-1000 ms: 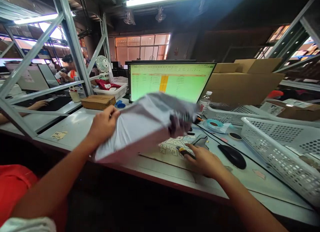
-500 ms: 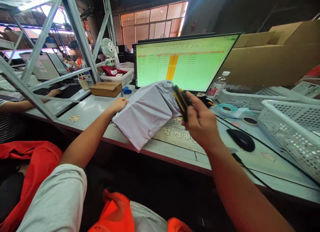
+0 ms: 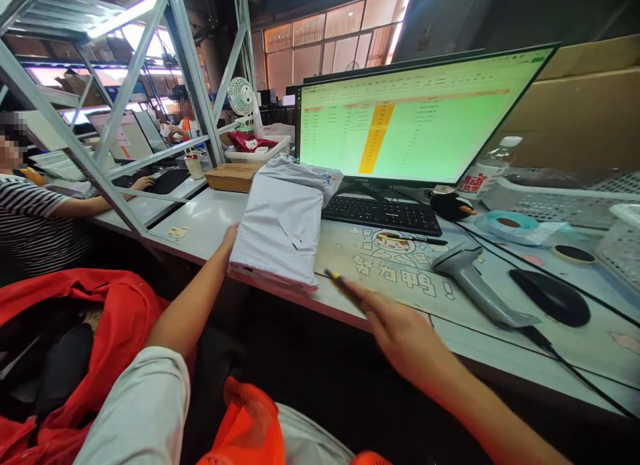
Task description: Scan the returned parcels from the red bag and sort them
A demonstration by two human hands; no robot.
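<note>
- Two hands at work: L. hand [image 3: 231,241] at the parcel, R. hand [image 3: 397,328] w/ a knife-like tool [image 3: 345,290].
- Parcel [image 3: 280,228] pos.: white bag, flat on desk [image 3: 205,215], near end at front edge, btwn L. hand and tool; keyboard [image 3: 383,215] to its R., carton [image 3: 233,177] just behind.
- Risk 1, cut: tool tip points at parcel's near R. corner; a slip across the slick wrap could reach the L. hand. Cause: poor hold or excess force.
- Risk 2, contents damage: tip set too deep would score the goods, as wrap looks thin.
- Risk 3, drop: parcel sits at desk edge; an unbraced push or pull could tip it off.
- L. arm: reaches fwd., elbow bent, hand low against parcel's L. side. Fingers mostly hidden behind the bag; can't tell if gripping or flat.
- R. arm: comes in from lower R., forearm slanted, hand in front of desk edge, apart from parcel. Fingers closed round tool, tip fwd. and L.; scanner [image 3: 470,285] lies R. of hand, untouched.
</note>
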